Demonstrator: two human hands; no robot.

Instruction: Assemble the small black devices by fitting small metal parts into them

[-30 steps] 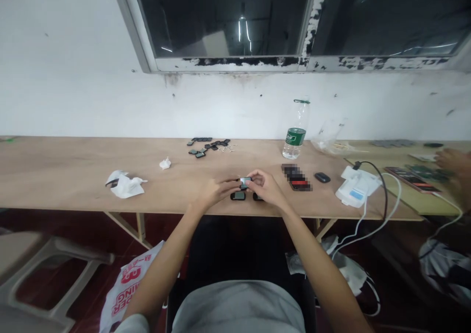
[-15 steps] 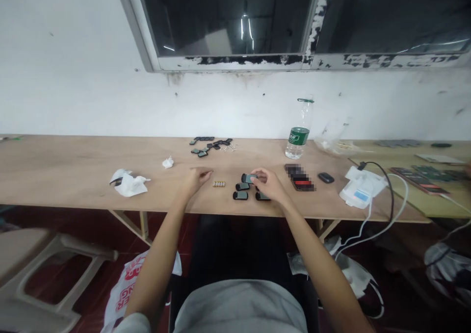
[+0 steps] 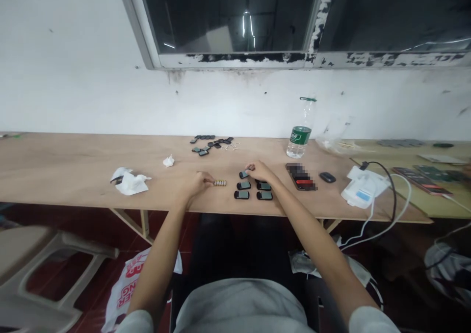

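My left hand (image 3: 199,182) is closed, its fingertips together at the left end of a row of small cylinders that look like batteries (image 3: 220,183). Whether they grip one is hard to see. On the other side, my right hand (image 3: 260,170) has its fingers on a small black device with a grey screen (image 3: 243,174), which is at the top of the left column. Below it on the table are more such devices, a left one (image 3: 243,185) and a lower left one (image 3: 242,194). To the right are a lower right device (image 3: 264,195) and one partly beneath my wrist (image 3: 263,186).
Several more small devices (image 3: 203,152) lie at the back, beside scattered small white pieces (image 3: 230,147). Crumpled tissues (image 3: 132,184) are on the left. A water bottle (image 3: 299,139), a phone (image 3: 300,177), a black case (image 3: 327,177) and a white box with cables (image 3: 362,191) stand or lie right.
My left hand has moved right to the end of the battery row. My right hand has shifted slightly left and away from me with the device, uncovering two devices near its wrist.
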